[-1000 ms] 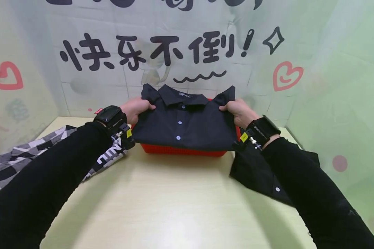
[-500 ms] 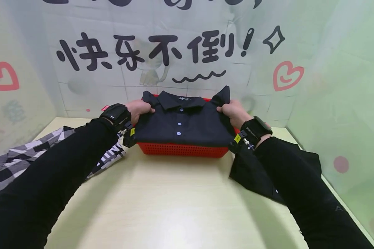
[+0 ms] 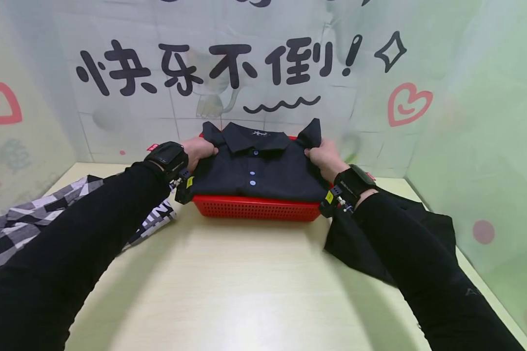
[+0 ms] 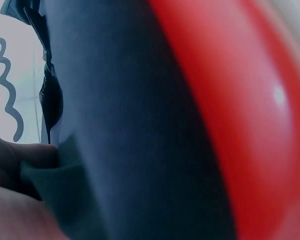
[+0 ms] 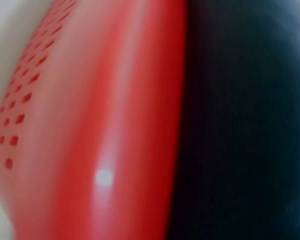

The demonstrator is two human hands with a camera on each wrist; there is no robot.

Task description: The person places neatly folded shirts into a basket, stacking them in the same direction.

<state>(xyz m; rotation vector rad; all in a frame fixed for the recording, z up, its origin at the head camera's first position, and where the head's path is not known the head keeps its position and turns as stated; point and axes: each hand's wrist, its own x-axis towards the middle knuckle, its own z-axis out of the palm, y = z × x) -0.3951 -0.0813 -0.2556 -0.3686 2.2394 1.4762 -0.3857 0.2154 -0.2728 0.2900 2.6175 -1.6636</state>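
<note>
A folded dark shirt (image 3: 272, 170) with a collar and pale buttons lies inside the rim of a red perforated basket (image 3: 259, 209). My left hand (image 3: 198, 151) pinches the shirt at its left shoulder, thumb on top. At the opposite shoulder my right hand (image 3: 327, 157) grips the cloth the same way. In the left wrist view the dark cloth (image 4: 130, 120) runs alongside the red rim (image 4: 240, 120), with fingers at the lower left. The right wrist view is filled by the basket's rim (image 5: 135, 120) and dark cloth (image 5: 245, 120); the right hand is out of that view.
A black-and-white checked garment (image 3: 44, 209) lies on the left of the pale table (image 3: 246, 282), partly under the left arm. Another dark buttoned garment (image 3: 355, 248) lies on the right, partly under the right arm. A printed wall sheet (image 3: 263, 107) rises behind the basket.
Both hands have lowered the dark shirt into the red basket, so more of the basket's front wall and rim shows. The hands have come slightly closer together.
</note>
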